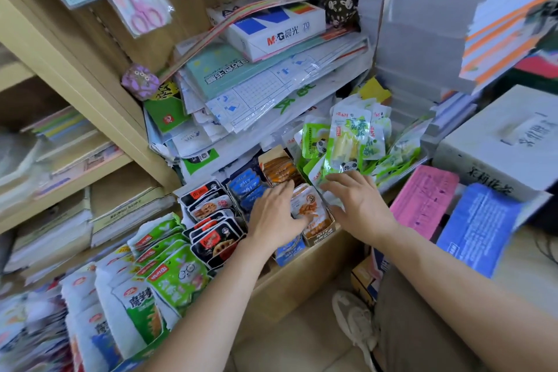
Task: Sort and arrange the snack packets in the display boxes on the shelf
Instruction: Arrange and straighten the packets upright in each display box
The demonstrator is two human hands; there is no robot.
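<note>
Several display boxes stand side by side on the low shelf. One holds black and red packets [211,220], one blue packets [246,186], one orange packets [309,205]. A heap of green panda packets [350,136] stands behind them. My left hand [276,214] lies flat over the blue box, its fingers touching the orange packets. My right hand [359,202] is spread at the right side of the orange box, fingertips touching a green packet.
Green and white snack bags [151,287] fill the shelf's left end. Stacked paper, an M&G paper ream [271,27] and notebooks pile up behind. Pink [422,199] and blue [477,226] packs and a white carton [507,142] lie right. My shoe [356,320] is on the floor.
</note>
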